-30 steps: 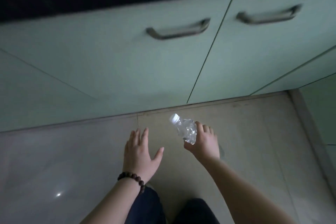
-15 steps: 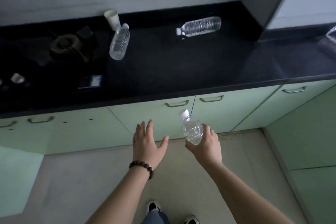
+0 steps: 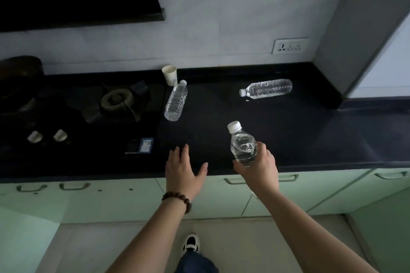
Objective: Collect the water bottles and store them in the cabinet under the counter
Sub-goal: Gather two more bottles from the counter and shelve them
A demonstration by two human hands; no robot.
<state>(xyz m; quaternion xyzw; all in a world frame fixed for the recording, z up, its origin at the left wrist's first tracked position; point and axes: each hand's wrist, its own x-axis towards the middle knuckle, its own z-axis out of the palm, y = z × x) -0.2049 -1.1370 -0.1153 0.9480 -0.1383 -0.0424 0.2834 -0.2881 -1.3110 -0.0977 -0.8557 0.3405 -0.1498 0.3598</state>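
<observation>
The kitchen is dim: a black counter (image 3: 288,135) runs under a pale tiled wall with a socket (image 3: 290,45), and a gas hob (image 3: 115,101) sits at its left end. Beneath it, the pale green cabinet doors (image 3: 221,197) are all shut, their handles (image 3: 231,180) showing just under the counter edge. My right hand (image 3: 258,166) is wrapped around the lower body of a small water bottle (image 3: 243,145), cap up and leaning slightly left, held over the front edge of the counter; gripped low like this, it should stand upright when set down. My left hand (image 3: 183,168) is empty, fingers spread, hovering palm-down beside it, free, I judge, to pull a door open. Two more bottles lie on their sides farther back: one (image 3: 176,101) just beside a paper cup (image 3: 169,75), the other (image 3: 266,88) well apart toward the corner. Nothing is stored yet; both lying bottles could roll if nudged.
</observation>
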